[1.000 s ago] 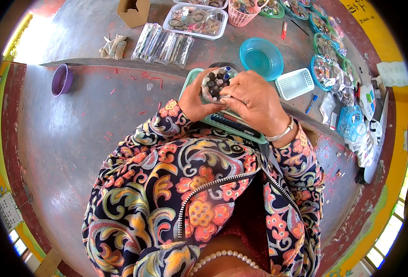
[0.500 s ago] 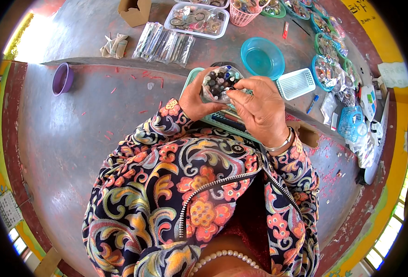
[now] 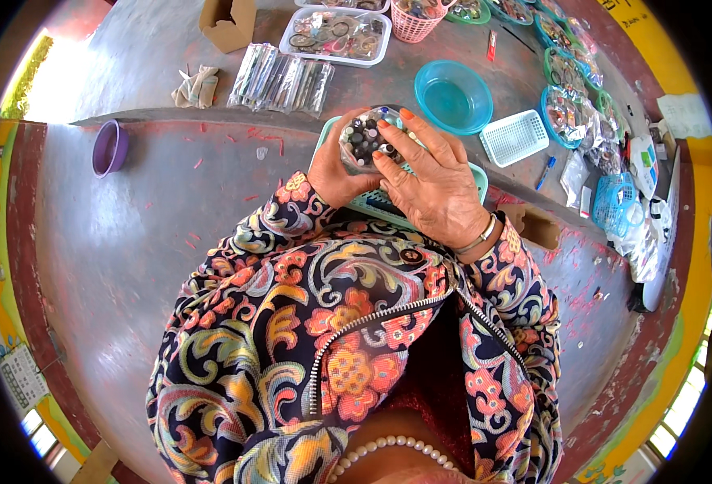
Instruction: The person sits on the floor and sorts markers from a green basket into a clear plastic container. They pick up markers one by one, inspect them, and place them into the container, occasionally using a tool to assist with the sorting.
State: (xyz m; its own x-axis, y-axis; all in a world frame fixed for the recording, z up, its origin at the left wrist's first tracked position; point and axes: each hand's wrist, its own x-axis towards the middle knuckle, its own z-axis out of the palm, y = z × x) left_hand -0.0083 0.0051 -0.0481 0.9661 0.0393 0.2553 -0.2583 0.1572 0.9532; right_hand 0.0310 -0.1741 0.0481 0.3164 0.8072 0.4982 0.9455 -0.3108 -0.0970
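My left hand (image 3: 332, 173) is wrapped round a see-through plastic container (image 3: 353, 168) packed with upright pen-like sticks (image 3: 362, 143), whose black, white and blue round ends face up. Over the container's right side lies my right hand (image 3: 437, 189), its fingers stretched out and their tips touching the ends. Nothing shows in its grip. Below both hands is a pale green basket (image 3: 478, 181), mostly hidden by them and by my sleeves.
On the raised ledge ahead are wrapped pens (image 3: 279, 79), a white tray of rings (image 3: 384, 40), a blue basin (image 3: 453, 97) and a white basket (image 3: 516, 142). Filled baskets (image 3: 566, 73) line the right. A purple bowl (image 3: 111, 149) stands left, a cardboard box (image 3: 537, 226) right.
My right hand has gone from a pinch at the container's edge to outstretched fingers over the stick ends. The sticks seen lower in the green basket are now hidden behind it.
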